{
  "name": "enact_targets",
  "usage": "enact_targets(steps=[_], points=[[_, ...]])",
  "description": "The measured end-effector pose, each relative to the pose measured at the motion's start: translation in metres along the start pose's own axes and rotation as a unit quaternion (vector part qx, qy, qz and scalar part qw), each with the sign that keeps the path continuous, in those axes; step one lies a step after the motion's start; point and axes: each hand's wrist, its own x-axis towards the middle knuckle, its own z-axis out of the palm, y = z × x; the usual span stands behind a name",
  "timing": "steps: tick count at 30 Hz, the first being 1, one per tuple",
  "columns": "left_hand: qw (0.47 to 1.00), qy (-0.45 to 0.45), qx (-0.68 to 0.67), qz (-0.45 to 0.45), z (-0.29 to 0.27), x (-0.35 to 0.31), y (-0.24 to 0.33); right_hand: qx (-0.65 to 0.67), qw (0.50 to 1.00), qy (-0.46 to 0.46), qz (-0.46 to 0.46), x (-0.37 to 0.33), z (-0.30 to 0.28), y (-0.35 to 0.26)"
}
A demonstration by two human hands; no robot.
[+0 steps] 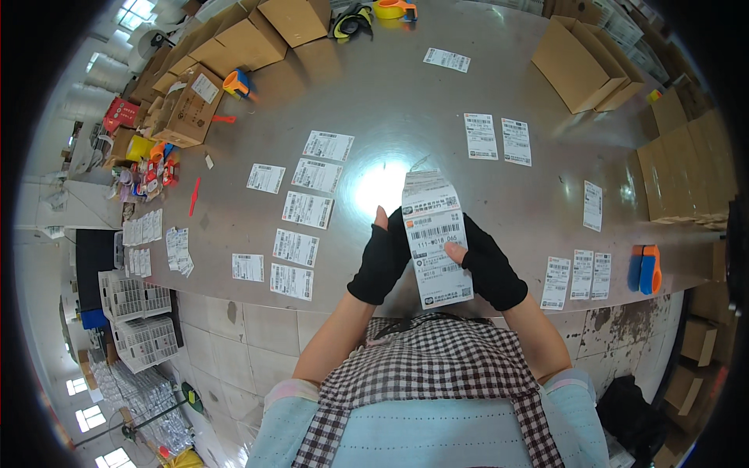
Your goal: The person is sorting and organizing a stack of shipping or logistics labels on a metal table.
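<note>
Thumb against its printed face, the right hand point(493, 269) grasps a white label strip point(438, 265); the left hand point(381, 265) sits at the strip's left edge, thumb raised, fingers hidden, so its grip cannot be told. Beneath the strip lies the desk point(374, 101). Left of the strip, loose labels point(307, 209) are spread; right of it, further labels point(481, 136) and an orange-and-blue tape dispenser point(646, 269). Beyond it, to either side, stand cardboard boxes point(579, 66).
</note>
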Motion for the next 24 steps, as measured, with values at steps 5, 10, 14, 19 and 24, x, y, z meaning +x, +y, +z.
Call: enact_targets(steps=[5,10,14,19,24], points=[[0.998,-0.043,-0.040,0.007,-0.001,0.005,0.008,-0.085,0.996,0.016,-0.003,-0.011,0.003,0.005],[0.999,-0.037,0.003,0.031,0.009,0.003,0.008,-0.091,0.996,0.023,0.007,-0.017,0.000,0.008],[0.998,-0.015,0.053,0.033,0.012,0.002,0.006,-0.097,0.994,0.027,0.031,-0.019,-0.005,0.008],[0.965,-0.012,0.261,0.007,0.008,0.002,0.004,-0.134,0.991,0.018,-0.012,-0.021,-0.016,-0.004],[0.670,-0.035,0.662,0.335,0.014,-0.001,0.011,-0.393,0.917,-0.071,-0.006,-0.033,-0.046,-0.021]])
